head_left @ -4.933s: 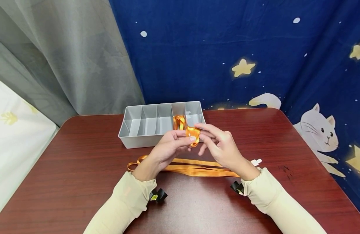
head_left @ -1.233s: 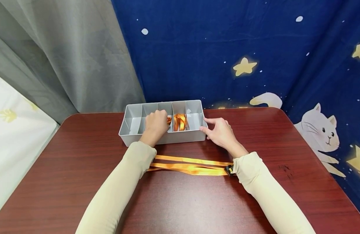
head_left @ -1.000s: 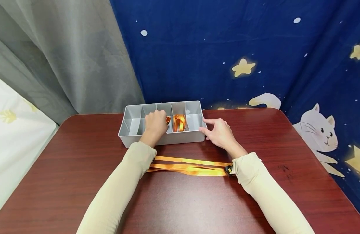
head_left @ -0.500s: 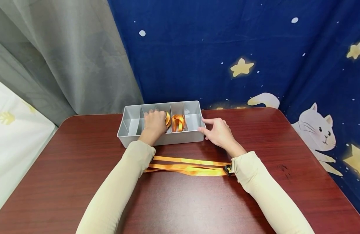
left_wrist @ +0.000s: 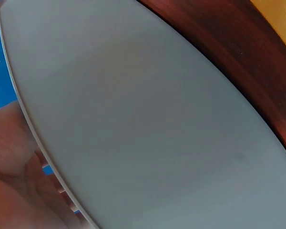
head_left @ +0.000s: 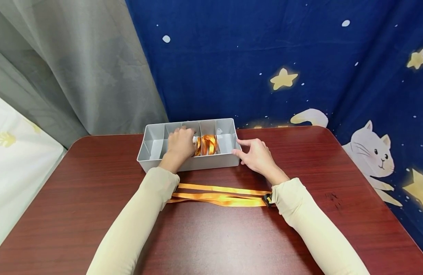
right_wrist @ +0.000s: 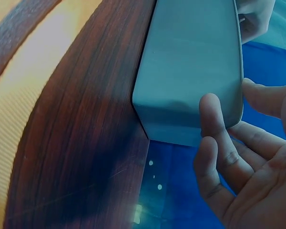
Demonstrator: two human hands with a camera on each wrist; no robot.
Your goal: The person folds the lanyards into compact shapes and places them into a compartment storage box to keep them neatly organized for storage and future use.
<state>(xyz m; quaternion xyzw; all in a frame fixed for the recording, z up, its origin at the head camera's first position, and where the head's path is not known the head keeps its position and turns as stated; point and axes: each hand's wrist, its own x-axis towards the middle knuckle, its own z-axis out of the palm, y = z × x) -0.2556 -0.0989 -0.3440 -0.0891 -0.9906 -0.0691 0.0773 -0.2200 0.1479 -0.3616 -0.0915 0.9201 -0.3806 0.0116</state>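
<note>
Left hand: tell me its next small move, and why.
Probably lift the left hand out of the tray. Its fingers sit inside, beside the coiled ribbon already lying in a compartment; the right hand touches the tray's end, and loose ribbon lies on the table.

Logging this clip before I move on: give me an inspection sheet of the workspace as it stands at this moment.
Surface: dark red wood-grain table, rounded corners.
Job's things: grey tray with dividers; coiled orange ribbon in one compartment; long ribbons flat on the table between the forearms.
Clutter: nothing seen.
Hands: left hand inside the tray beside the coiled ribbon, its grip hidden; right hand with straight fingers against the tray's right end.
Cables: nothing seen; a black wrist clip at the right cuff.
Surroundings: blue star-and-cat cloth behind, grey curtain to the left.
</note>
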